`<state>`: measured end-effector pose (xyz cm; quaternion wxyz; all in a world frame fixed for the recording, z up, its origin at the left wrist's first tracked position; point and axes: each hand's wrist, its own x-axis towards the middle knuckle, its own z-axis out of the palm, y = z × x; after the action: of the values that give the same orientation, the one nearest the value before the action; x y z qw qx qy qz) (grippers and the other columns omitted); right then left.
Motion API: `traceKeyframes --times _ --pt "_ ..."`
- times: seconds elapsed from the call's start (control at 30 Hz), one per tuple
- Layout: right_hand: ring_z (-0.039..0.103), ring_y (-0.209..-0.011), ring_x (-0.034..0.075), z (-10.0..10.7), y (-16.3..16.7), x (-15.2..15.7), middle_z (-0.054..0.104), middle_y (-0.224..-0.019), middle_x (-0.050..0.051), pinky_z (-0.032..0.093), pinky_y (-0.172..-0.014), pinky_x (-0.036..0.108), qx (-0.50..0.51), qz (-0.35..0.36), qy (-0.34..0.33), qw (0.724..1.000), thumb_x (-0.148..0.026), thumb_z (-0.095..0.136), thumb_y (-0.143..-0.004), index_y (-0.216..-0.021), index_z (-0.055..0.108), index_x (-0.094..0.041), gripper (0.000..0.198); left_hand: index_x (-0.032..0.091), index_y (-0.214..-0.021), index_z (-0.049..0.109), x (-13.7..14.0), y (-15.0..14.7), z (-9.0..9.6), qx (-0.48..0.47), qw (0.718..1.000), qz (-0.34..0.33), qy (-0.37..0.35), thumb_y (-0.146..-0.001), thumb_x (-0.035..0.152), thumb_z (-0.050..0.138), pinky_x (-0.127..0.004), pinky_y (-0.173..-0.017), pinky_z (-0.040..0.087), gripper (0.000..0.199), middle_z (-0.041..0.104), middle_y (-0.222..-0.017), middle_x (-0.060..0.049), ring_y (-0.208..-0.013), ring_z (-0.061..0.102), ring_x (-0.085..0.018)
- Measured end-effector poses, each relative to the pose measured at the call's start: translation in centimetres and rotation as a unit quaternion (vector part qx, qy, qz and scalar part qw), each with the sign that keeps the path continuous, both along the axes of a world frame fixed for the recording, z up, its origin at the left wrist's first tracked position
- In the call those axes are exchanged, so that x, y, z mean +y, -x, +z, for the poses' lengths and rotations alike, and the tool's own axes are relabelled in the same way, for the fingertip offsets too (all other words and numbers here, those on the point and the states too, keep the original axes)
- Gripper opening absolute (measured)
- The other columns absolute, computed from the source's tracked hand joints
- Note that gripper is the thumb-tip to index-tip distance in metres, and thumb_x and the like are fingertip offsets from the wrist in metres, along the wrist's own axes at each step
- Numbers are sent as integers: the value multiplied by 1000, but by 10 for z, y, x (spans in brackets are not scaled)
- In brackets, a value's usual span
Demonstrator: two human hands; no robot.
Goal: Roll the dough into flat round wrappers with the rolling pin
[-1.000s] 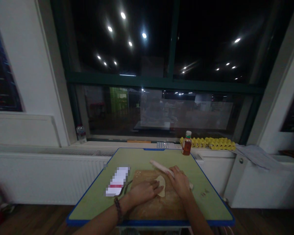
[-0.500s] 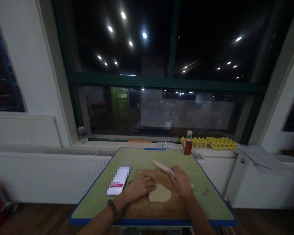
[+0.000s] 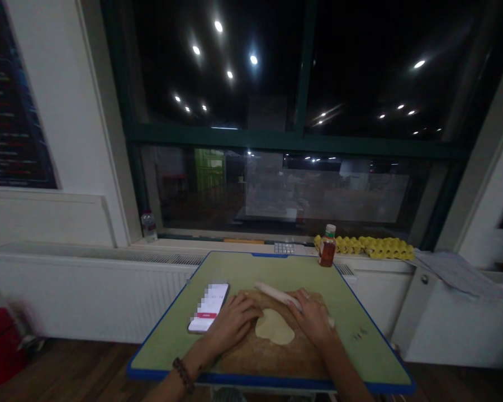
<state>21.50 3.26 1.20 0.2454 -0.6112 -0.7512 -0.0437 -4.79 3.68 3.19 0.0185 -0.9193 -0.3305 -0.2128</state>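
Note:
A flat, roughly round sheet of dough (image 3: 275, 327) lies on a brown wooden board (image 3: 272, 363). My right hand (image 3: 312, 317) is closed around a pale rolling pin (image 3: 272, 291), which slants across the far part of the board, behind the dough. The pin's far-left end sticks out past my fingers, and its other end shows beside my wrist. At the dough's left edge is my left hand (image 3: 235, 319), its fingers stretched out and slightly bent. Whether those fingertips touch the dough I cannot tell. A bracelet (image 3: 183, 375) circles my left wrist.
Left of the board a lit phone (image 3: 209, 307) lies on the green, blue-edged table (image 3: 171, 335). A bottle of reddish-brown liquid (image 3: 327, 247) stands at the far right corner. Yellow egg trays (image 3: 373, 247) and a clear bottle (image 3: 149, 226) line the sill, above white radiators (image 3: 88, 301).
My left hand has drawn back a little from the dough. The rolling pin's far end has come nearer, with my right hand still on it. The whole view has shifted slightly.

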Motion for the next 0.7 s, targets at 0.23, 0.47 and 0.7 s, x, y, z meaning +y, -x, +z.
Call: traceKeyframes --times 0.23,0.47,0.7 --pt "67 -96 22 -10 36 -38 63 -127 9 50 -74 28 -76 -82 22 993 -44 39 -98 -117 62 -25 36 24 -113 58 1 -22 10 -135 984 107 -46 -94 22 42 -39 -98 40 25 53 -129 -5 -116 46 -22" --pt "56 -119 26 -17 49 -46 62 -127 11 46 -95 36 -68 -71 34 995 -43 44 -96 -118 63 -23 36 23 -118 58 37 -55 -5 -84 989 118 17 -97 32 39 -39 -104 38 29 52 -136 -5 -125 46 -20" --pt "48 -127 28 -5 27 -28 55 -136 14 37 -105 46 -135 -59 22 989 -9 34 -90 -129 57 -17 46 24 -116 62 48 -56 -23 -24 987 151 52 -96 26 40 -39 -98 40 30 61 -127 -6 -117 53 -21"
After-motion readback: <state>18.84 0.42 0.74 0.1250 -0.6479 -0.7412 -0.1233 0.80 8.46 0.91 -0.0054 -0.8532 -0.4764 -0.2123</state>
